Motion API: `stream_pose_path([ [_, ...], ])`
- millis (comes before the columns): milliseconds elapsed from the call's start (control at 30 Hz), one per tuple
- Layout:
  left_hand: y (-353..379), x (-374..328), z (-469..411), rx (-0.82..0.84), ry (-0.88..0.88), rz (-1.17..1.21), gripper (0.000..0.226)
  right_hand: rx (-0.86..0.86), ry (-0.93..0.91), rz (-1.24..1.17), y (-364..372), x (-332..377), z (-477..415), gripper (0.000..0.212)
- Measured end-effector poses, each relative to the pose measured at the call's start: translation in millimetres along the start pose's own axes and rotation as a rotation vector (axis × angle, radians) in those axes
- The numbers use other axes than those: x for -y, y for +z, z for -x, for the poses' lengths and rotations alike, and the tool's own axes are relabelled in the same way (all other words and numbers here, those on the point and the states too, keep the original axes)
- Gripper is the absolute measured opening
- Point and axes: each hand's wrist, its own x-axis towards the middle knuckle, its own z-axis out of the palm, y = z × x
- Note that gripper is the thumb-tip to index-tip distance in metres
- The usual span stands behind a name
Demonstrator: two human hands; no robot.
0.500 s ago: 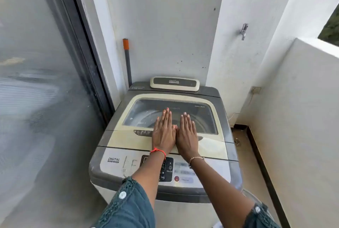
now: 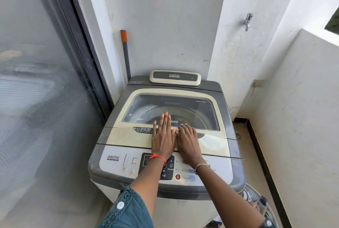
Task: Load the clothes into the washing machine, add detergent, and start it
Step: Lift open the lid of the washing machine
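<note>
A grey and cream top-loading washing machine (image 2: 117,136) stands against the back wall, its windowed lid (image 2: 183,104) down. My left hand (image 2: 163,136) lies flat on the lid's front strip, fingers straight and reaching onto the window. My right hand (image 2: 188,140) rests beside it, touching it, with fingers curled down at the dark lid handle recess (image 2: 143,129). The control panel (image 2: 117,163) with its red button (image 2: 177,176) sits under my wrists. Through the window I see the drum; no clothes are visible inside.
A sliding glass door (image 2: 45,99) lines the left. A grey pole with an orange tip (image 2: 125,51) leans in the corner. A tap (image 2: 248,21) sticks out of the right wall. A basket with clothes (image 2: 256,200) shows at the machine's lower right.
My right hand's fingers have curled in at the lid handle; before they lay flat. Both hands sit slightly nearer the panel, and my head has moved closer.
</note>
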Motion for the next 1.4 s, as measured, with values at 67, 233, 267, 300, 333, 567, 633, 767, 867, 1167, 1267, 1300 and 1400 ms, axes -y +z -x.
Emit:
stream_pose_path([
  [67, -0.5, 1.2, 1.3, -0.005, 0.015, -0.005, 0.053, -0.047, -0.055, -0.131, 0.7, -7.2, 0.9, 0.032],
  [233, -3.9, 8.5, 5.4, -0.044, 0.076, -0.041, 0.057, 0.048, -0.013, -0.206, -8.0, -5.7, -4.6, 0.037],
  [267, -7.4, 10.8, 6.8, -0.035, 0.101, -0.051, 0.058, 0.095, -0.003, -0.213, -10.4, -5.7, -6.9, 0.031],
  [300, -11.9, 13.5, 8.3, -0.022, 0.135, -0.059, 0.064, 0.138, 0.006, -0.228, -12.4, -6.6, -9.0, 0.025],
  [333, -16.5, 16.5, 10.4, -0.01, 0.177, -0.064, 0.071, 0.184, 0.019, -0.243, -15.1, -7.5, -11.7, 0.02],
  [567, -47.3, 29.7, 3.9, -0.071, 0.46, -0.18, 0.102, 0.359, 0.107, -0.231, -78.5, 9.0, -54.2, 0.02],
  [633, -68.9, 27.2, -20.4, -0.122, 0.483, -0.242, 0.103, 0.368, 0.117, -0.27, -101.3, 12.6, -73.1, 0.031],
  [767, -109.8, 23.8, -70.6, -0.185, 0.543, -0.335, 0.096, 0.392, 0.111, -0.257, -131.1, 14.5, -112.4, 0.029],
  [867, -130.9, 19.4, -99.2, -0.217, 0.55, -0.388, 0.1, 0.357, 0.069, -0.233, -148.6, 17.3, -136.1, 0.024],
  [1167, -171.6, 8.0, -169.0, -0.279, 0.531, -0.345, 0.099, -0.307, -0.172, 0.089, -160.8, 24.0, -147.1, 0.046],
  [1267, -183.5, 3.3, -192.8, -0.275, 0.507, -0.348, 0.1, -0.351, -0.249, 0.249, -150.8, 12.2, -147.0, 0.049],
  [1300, -186.4, 2.0, -200.2, -0.272, 0.502, -0.36, 0.102, -0.338, -0.253, 0.272, -149.1, 8.3, -150.6, 0.05],
  [1400, -192.7, -1.9, -220.2, -0.287, 0.444, -0.374, 0.104, -0.316, -0.244, 0.281, -153.1, 2.2, -170.4, 0.051],
])
